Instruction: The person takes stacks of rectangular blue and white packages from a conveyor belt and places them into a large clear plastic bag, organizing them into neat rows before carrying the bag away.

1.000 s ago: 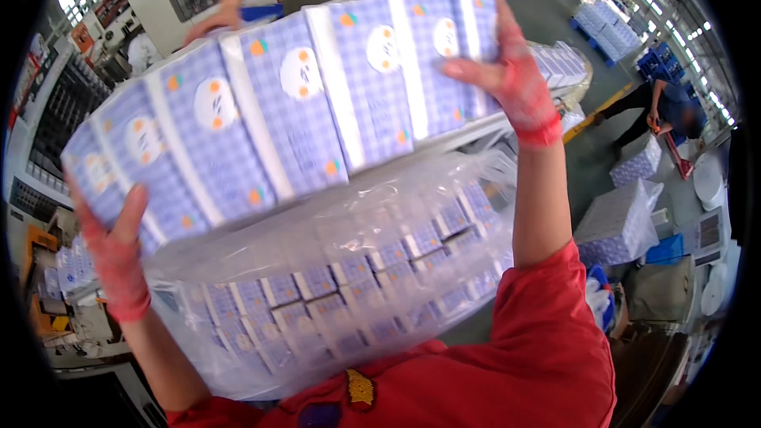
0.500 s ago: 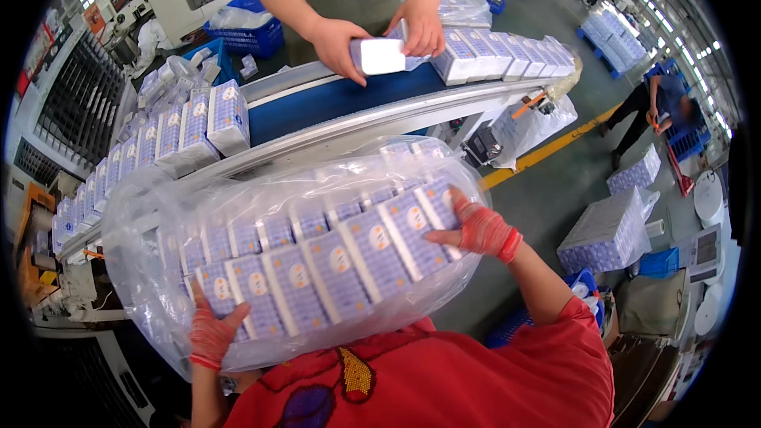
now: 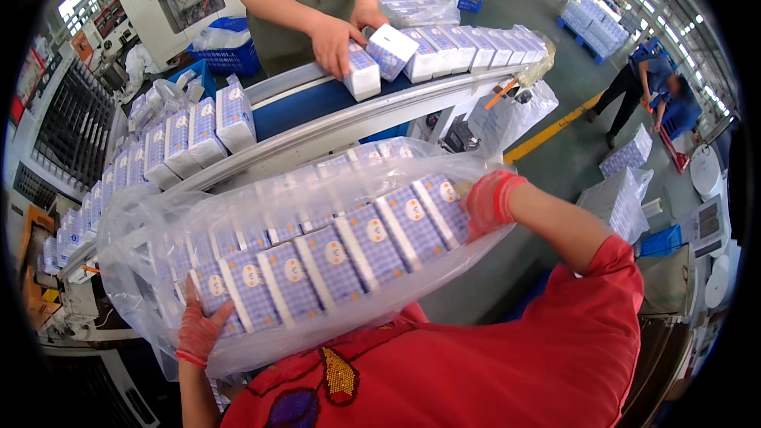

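Before me lies a clear plastic bag (image 3: 143, 218) holding rows of packs (image 3: 334, 252) in purple-and-white checked wrapping, probably tissue packs. The packs stand side by side, a front row with another behind it. My left hand (image 3: 201, 328), in a thin red-and-white glove, rests on the leftmost front pack with thumb and fingers spread. At the other end, my right hand (image 3: 491, 200), gloved alike, is against the right end of the front row by the bag's edge. Its fingertips are partly hidden, so their grip is unclear.
Across a blue conveyor (image 3: 300, 108), a co-worker's hands (image 3: 337, 43) handle two packs beside a row of packs (image 3: 468, 47). More packs (image 3: 178, 139) line the conveyor's left. Blue crates (image 3: 226, 55) stand behind; another person (image 3: 646, 91) bends at the right.
My right hand has moved from the top of the right-hand packs to the row's right end. My left hand stays on the left end. The co-worker's pack has been lowered to the conveyor.
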### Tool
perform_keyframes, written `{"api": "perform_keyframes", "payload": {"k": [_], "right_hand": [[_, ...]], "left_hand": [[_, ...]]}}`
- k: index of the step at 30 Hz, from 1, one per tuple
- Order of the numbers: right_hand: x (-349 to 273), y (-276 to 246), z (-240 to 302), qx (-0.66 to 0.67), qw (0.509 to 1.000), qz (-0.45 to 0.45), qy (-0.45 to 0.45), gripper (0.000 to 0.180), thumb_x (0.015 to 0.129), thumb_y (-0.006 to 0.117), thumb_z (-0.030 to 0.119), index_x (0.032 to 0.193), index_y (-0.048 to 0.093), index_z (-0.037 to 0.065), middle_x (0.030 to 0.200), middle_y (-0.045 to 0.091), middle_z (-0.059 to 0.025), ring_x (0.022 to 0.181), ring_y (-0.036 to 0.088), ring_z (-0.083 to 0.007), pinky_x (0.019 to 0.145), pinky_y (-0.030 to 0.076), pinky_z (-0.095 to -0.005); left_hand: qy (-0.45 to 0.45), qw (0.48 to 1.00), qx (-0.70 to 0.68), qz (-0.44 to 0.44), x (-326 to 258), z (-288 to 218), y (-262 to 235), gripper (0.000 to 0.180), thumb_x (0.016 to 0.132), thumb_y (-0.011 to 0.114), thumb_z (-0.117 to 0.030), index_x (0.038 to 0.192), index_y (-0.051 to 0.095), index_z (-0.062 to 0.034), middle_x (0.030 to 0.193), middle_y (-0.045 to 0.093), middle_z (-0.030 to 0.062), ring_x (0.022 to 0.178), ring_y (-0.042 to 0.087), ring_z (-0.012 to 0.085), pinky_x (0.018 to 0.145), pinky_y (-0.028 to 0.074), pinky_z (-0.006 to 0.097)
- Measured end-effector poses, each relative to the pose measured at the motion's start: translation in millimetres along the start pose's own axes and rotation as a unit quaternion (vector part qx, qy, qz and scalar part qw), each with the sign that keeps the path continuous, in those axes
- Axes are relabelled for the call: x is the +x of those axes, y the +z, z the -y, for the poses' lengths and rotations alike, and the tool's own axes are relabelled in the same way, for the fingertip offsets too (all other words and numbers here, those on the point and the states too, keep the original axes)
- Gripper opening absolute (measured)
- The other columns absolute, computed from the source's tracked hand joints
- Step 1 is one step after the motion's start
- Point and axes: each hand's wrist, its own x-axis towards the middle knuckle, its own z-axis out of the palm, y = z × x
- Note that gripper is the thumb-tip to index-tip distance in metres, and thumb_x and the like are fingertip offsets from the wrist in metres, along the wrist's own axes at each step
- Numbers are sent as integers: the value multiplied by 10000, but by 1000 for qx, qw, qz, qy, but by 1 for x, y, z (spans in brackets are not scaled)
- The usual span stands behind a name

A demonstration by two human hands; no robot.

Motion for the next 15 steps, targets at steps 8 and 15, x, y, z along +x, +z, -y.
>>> {"api": "perform_keyframes", "payload": {"k": [8, 15], "right_hand": [[0, -35, 4, 93, 919, -327, 200, 295, 724, 492, 204, 938, 537, 5, 795, 598, -167, 765, 593, -265, 582, 465, -392], [71, -90, 134, 83, 895, -300, -319, 442, 769, 494, 360, 1099, 474, 66, 914, 561, -140, 857, 540, -277, 721, 424, -364]], "left_hand": [[30, 970, 239, -19, -1, -11, 20, 943, 667, 650, -362, 1275, 44, 27, 858, 585, 197, 805, 568, 321, 681, 444, 346], [-81, 829, 544, 99, 12, -61, -2, 652, 764, 438, -507, 1165, 380, 3, 828, 590, 186, 809, 564, 305, 748, 419, 377]]}}
